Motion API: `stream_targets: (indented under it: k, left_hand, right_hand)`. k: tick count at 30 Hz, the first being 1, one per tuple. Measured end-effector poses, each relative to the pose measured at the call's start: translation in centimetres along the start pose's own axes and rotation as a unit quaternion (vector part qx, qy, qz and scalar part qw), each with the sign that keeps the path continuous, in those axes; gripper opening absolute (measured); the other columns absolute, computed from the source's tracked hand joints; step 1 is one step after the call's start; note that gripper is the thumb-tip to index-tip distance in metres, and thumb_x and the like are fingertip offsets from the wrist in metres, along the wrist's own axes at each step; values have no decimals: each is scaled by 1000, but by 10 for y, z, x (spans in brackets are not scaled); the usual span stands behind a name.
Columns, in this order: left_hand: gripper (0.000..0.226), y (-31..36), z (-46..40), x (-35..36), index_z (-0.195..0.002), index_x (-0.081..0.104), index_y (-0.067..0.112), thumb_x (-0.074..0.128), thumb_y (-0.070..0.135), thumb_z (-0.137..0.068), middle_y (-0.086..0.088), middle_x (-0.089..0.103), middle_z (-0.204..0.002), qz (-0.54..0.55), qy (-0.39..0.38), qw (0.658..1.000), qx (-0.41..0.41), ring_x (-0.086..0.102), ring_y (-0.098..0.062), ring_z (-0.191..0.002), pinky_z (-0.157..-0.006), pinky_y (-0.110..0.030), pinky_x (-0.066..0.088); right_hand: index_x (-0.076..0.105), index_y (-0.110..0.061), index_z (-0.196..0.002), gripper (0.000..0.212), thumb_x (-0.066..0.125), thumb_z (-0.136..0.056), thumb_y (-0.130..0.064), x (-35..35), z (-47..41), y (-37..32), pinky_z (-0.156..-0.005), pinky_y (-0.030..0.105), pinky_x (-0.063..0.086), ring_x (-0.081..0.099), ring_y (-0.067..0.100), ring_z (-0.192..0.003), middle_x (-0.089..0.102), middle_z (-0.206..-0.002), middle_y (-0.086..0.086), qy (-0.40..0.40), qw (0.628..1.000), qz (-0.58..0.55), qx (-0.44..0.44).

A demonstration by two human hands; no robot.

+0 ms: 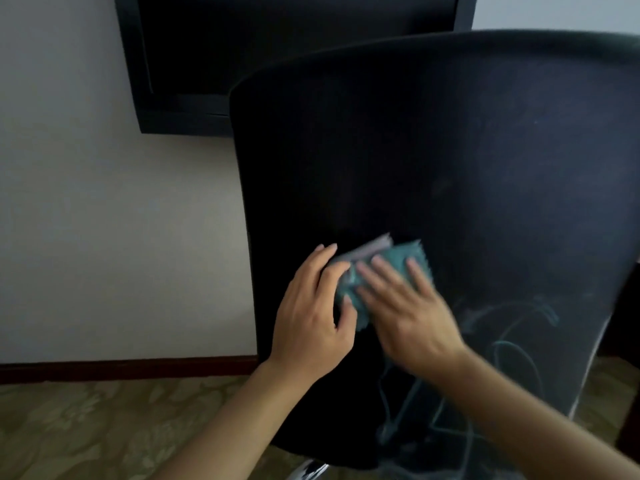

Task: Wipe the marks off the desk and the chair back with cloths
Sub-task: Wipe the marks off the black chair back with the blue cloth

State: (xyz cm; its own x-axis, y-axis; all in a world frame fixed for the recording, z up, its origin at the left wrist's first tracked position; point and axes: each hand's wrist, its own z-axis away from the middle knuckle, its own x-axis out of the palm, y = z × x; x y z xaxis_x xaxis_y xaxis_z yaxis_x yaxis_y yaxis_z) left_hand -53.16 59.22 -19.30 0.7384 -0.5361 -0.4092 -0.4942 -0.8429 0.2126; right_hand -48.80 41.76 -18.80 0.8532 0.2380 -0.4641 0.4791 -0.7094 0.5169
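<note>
A black chair back [433, 161] fills the middle and right of the view. Pale teal chalk-like marks [509, 344] run across its lower right part. A folded teal cloth [401, 261] is pressed against the chair back near its lower middle. My left hand [311, 317] grips the cloth's left edge with curled fingers. My right hand [405, 317] lies flat over the cloth, fingers spread, and is blurred by motion. Most of the cloth is hidden under both hands.
A dark flat screen [194, 64] hangs on the pale wall behind the chair at the upper left. A brown skirting board [121, 368] meets a patterned greenish carpet [86, 427]. Dark furniture [630, 375] shows at the right edge.
</note>
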Motion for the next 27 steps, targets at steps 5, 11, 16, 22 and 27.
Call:
stream_targets:
  k: [5,11,16,22,27]
  left_hand:
    - [49,22,-36,0,-138,52,10,57,16,-89,-7,47,-148,3,21,999,40,36,-21,-145,-115,-34,36]
    - [52,25,-41,18,-134,54,4,61,7,-83,-14,42,-151,-43,26,996,71,29,-29,-148,-112,-51,36]
    - [56,16,-15,36,-141,46,5,59,10,-87,-13,38,-155,-50,5,993,105,25,-27,-150,-119,-51,28]
    - [29,15,-1,47,-100,62,2,58,-4,-72,-19,37,-154,-44,-5,995,91,26,-32,-149,-120,-53,23]
    - [33,-1,19,32,-113,67,3,58,0,-81,-15,46,-150,-69,-39,990,115,34,-29,-145,-117,-53,29]
  right_hand:
    - [49,-13,-139,45,40,-95,-17,-38,-61,90,-120,53,11,18,26,-148,34,-155,10,157,978,26,135]
    - [53,-13,-135,51,54,-83,-13,7,52,16,-118,51,15,40,33,-136,40,-146,7,9,1000,-6,18]
    - [52,-15,-138,47,46,-91,-11,4,21,67,-119,50,15,27,26,-145,36,-152,7,109,992,2,65]
    - [50,-15,-139,49,52,-90,-14,45,60,-1,-121,50,9,22,25,-146,35,-150,7,87,990,-47,98]
    - [55,-18,-136,49,51,-87,-15,47,104,-13,-119,43,16,35,22,-140,40,-149,3,-15,998,-48,-40]
